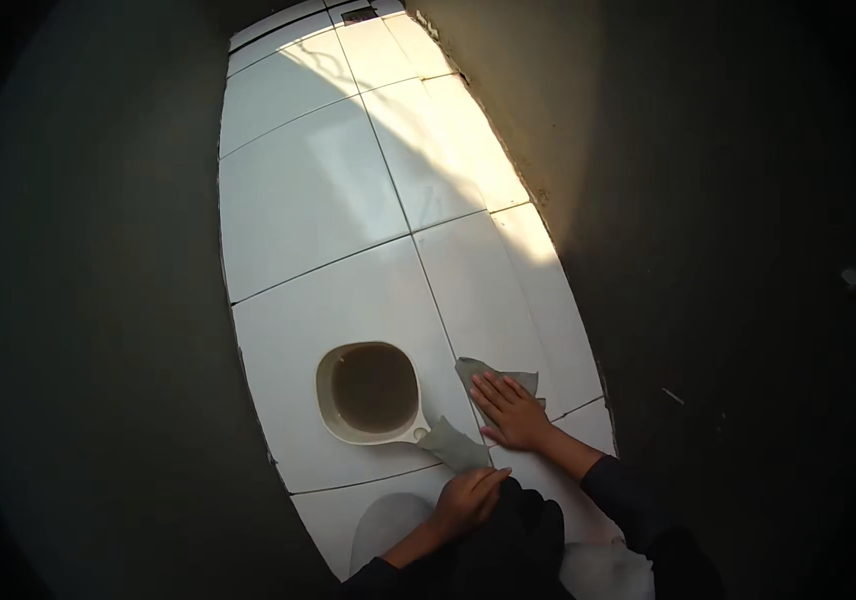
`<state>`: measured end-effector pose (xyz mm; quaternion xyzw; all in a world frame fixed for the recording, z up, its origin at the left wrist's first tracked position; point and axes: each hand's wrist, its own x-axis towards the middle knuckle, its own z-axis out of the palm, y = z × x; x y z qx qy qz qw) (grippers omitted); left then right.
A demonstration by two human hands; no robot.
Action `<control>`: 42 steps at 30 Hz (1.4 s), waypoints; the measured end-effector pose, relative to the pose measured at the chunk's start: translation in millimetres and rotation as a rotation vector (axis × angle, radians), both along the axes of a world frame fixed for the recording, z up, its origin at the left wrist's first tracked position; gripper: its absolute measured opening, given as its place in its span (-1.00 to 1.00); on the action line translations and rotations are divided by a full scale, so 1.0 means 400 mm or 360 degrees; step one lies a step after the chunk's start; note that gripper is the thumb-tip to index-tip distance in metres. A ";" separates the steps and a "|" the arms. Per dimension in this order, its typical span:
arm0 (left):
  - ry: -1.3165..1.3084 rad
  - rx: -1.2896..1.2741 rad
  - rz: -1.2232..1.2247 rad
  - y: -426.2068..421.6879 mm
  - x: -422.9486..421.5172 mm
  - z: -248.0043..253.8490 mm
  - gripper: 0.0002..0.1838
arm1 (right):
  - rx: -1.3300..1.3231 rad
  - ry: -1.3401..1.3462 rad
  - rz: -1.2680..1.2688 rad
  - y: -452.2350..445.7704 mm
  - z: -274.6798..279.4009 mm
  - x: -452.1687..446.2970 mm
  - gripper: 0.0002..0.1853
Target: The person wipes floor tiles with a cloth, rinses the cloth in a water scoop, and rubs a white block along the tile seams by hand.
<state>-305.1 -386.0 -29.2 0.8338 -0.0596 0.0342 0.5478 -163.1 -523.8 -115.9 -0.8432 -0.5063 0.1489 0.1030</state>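
Observation:
My right hand (514, 412) lies flat with fingers stretched out, pressing a grey-green cloth (526, 381) onto the white tiles. My left hand (467, 501) is lower and further left, its fingers curled; whether anything is in them is hidden. Just above it, a second piece of grey-green cloth (455, 446) lies over the handle of a white dipper (325, 396). I cannot tell whether the two cloth pieces join. The dipper stands upright and holds murky brownish water (375, 388).
A long white-tiled surface (318, 220) runs away from me, with bright sunlight on its far right part. Dark grey ground (108, 300) lies along both sides. My knees and dark clothing are at the bottom. A small pale scrap (853, 276) lies far right.

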 end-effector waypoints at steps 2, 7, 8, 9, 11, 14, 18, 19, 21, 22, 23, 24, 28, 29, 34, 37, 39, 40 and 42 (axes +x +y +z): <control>0.0149 -0.0017 -0.0067 0.015 -0.008 -0.042 -0.63 | 0.0095 0.0017 -0.0116 0.098 -0.009 0.070 -0.30; 0.0344 -0.0062 0.0041 0.094 0.054 -0.035 -0.72 | 0.0274 -0.0207 -0.0229 0.326 -0.050 0.283 -0.34; 0.0542 -0.0138 0.0060 0.110 0.069 -0.021 -0.73 | 0.0303 -0.0245 -0.0272 0.374 -0.057 0.327 -0.35; 0.0156 0.0132 0.0340 0.112 0.079 -0.020 -0.75 | 0.0330 -0.0283 -0.0316 0.420 -0.065 0.370 -0.35; -0.0236 0.0405 0.0625 0.117 0.103 -0.010 -0.76 | 0.0378 -0.0359 -0.0376 0.508 -0.082 0.457 -0.35; -0.0199 0.0391 0.0871 0.131 0.129 -0.011 -0.76 | 0.0380 -0.0465 -0.0559 0.617 -0.102 0.590 -0.35; -0.0394 0.0852 0.0745 0.166 0.146 0.007 -0.72 | 0.0354 -0.0442 -0.0778 0.664 -0.107 0.704 -0.35; -0.0391 0.0927 0.0677 0.175 0.147 0.029 -0.68 | 0.0292 -0.0428 -0.0846 0.660 -0.106 0.729 -0.34; -0.0353 0.0912 0.0658 0.187 0.139 0.059 -0.67 | 0.0202 -0.0417 -0.0947 0.641 -0.101 0.759 -0.33; -0.0308 0.0871 0.0630 0.194 0.132 0.070 -0.65 | 0.0166 -0.0421 -0.0980 0.624 -0.103 0.770 -0.33; -0.0312 0.0886 0.0643 0.204 0.119 0.071 -0.65 | 0.0150 -0.0454 -0.1028 0.604 -0.108 0.773 -0.32; -0.0314 0.0914 0.0582 0.215 0.100 0.063 -0.64 | 0.0170 -0.0469 -0.1074 0.577 -0.107 0.764 -0.31; -0.0356 0.0922 0.0527 0.218 0.080 0.054 -0.63 | 0.0290 -0.0494 -0.0957 0.434 -0.117 0.658 -0.31; -0.0376 0.0914 0.0529 0.208 0.086 0.054 -0.63 | 0.0323 -0.0453 -0.0890 0.384 -0.111 0.608 -0.30; -0.0387 0.0826 0.0366 0.159 0.118 0.079 -0.60 | 0.0242 -0.0120 -0.0469 0.180 -0.029 0.282 -0.27; -0.0321 0.0747 0.0296 0.118 0.108 0.077 -0.59 | 0.0168 0.0023 -0.0182 0.167 -0.010 0.121 -0.28; -0.0307 0.0748 0.0253 0.102 0.097 0.062 -0.57 | 0.0274 0.0042 -0.0052 0.207 -0.022 0.109 -0.31; -0.0290 0.0754 0.0219 0.099 0.096 0.057 -0.55 | 0.0276 0.0048 -0.0059 0.243 -0.024 0.138 -0.31; -0.0218 0.0719 0.0185 0.099 0.108 0.074 -0.55 | 0.0349 -0.0048 -0.0067 0.326 -0.033 0.234 -0.34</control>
